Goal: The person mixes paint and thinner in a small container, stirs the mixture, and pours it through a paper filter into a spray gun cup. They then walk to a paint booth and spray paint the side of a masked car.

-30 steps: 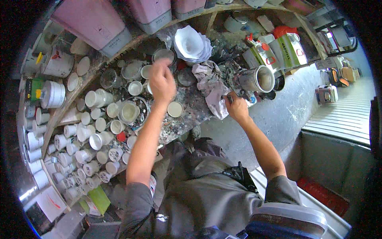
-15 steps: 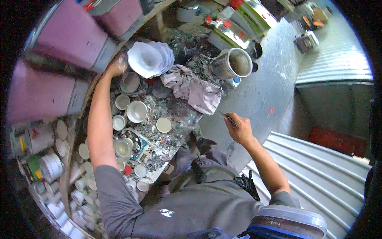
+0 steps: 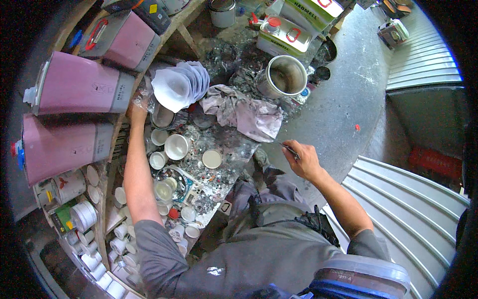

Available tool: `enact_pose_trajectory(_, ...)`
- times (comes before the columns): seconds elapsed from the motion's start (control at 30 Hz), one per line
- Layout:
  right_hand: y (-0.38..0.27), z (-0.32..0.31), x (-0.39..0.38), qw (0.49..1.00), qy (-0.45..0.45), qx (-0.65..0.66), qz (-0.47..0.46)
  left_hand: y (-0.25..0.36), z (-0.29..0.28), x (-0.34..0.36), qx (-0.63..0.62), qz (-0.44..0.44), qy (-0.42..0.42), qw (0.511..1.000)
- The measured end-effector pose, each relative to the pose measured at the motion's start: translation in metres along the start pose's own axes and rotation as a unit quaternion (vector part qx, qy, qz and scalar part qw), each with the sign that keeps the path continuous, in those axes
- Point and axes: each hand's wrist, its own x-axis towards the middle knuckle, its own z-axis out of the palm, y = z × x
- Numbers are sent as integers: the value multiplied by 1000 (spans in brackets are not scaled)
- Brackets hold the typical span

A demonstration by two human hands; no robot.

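Note:
My left hand (image 3: 138,105) reaches far up the paint-spattered bench (image 3: 226,144) and touches the base of a stack of white paper cone strainers (image 3: 178,85), beside an open metal tin (image 3: 162,116). Whether its fingers close on anything is hidden by the cones. My right hand (image 3: 302,158) hovers off the bench's right edge, shut on a thin metal stirring stick (image 3: 282,144) that points toward a crumpled stained rag (image 3: 244,112). Small white tins and lids (image 3: 177,146) lie between my arms.
Large pink canisters (image 3: 82,89) lie on the shelf at left. A big open metal pot (image 3: 284,75) and rectangular solvent cans (image 3: 284,32) stand at the bench's far end. Several small paint tins (image 3: 119,231) line the lower left shelf. Corrugated metal (image 3: 413,219) lies at right.
My left hand has travelled from the middle tins up to the stack of cones. My right hand has pulled away from the rag to the bench's edge, stick still in it. The view turned.

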Motion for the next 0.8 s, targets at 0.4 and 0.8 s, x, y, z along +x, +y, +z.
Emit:
enact_pose_trajectory(0.4, 17, -7, 11, 998, -16, 60, -6, 203, -140, -123, 1, -126, 196, 972)
enact_pose_trajectory(0.8, 39, 20, 55, 999, -11, -30, -10, 480, -241, -69, -122, 300, 110, 940)
